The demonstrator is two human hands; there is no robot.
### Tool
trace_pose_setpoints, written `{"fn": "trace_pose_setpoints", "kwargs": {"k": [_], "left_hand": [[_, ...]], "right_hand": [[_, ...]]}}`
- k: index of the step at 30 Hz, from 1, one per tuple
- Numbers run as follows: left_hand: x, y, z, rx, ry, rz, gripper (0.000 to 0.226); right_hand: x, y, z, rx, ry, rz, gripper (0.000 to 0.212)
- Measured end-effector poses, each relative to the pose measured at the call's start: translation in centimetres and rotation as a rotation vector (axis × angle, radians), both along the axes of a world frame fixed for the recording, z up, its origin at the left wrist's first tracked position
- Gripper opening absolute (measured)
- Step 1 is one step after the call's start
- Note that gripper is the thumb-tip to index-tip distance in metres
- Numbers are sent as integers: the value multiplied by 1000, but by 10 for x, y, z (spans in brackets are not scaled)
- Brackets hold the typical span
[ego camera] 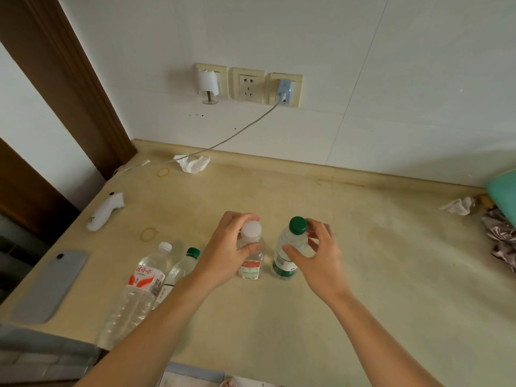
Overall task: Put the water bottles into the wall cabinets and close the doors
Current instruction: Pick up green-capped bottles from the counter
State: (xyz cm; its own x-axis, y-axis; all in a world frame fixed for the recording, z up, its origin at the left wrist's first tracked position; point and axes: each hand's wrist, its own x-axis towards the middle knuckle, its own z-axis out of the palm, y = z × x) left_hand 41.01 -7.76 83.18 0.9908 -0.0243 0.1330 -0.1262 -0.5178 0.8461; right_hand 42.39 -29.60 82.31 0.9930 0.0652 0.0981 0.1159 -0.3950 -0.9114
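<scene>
The left hand (pixel 231 247) is curled round the neck of the white-capped bottle (pixel 250 254), thumb in front and fingers behind, just under the cap; a grip so high is judged to suit a straight lift. The right hand (pixel 318 252) is half open round the shoulder of the green-capped bottle (pixel 289 248): thumb and fingers are spread on either side of it, and whether they already touch the plastic cannot be told. Both bottles are stood upright, just beside each other, on the counter (pixel 363 275), so that one can be taken in each hand at once. Two more bottles, a red-label bottle (pixel 145 275) and a second green-capped one (pixel 183 268), are stood to the left, partly hidden by the left forearm. A phone (pixel 53 283) is laid near the counter's left edge, and a tissue (pixel 192 163) by the wall. No cabinet is seen, so no bottle is stowed yet.
</scene>
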Motion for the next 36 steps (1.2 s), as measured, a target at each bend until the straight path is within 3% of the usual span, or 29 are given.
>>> {"fn": "trace_pose_setpoints", "kwargs": {"k": [4, 10, 16, 27, 32, 36], "left_hand": [[-5, 2, -11, -7, 22, 39, 61], [-16, 7, -52, -88, 258, 147, 92], [-9, 2, -78, -239, 357, 130, 84], [0, -8, -48, -268, 263, 130, 69], [29, -28, 17, -310, 118, 2, 63], [46, -62, 90, -345, -60, -99, 62]], "right_hand": [[0, -4, -10, 7, 9, 1, 58], [-5, -18, -37, -8, 213, 81, 80], [-2, -1, -58, 86, 324, 83, 65], [-13, -6, -44, 137, 322, -54, 61], [-12, -30, 12, 220, 200, -148, 70], [-7, -61, 81, 264, 3, -192, 57]]}}
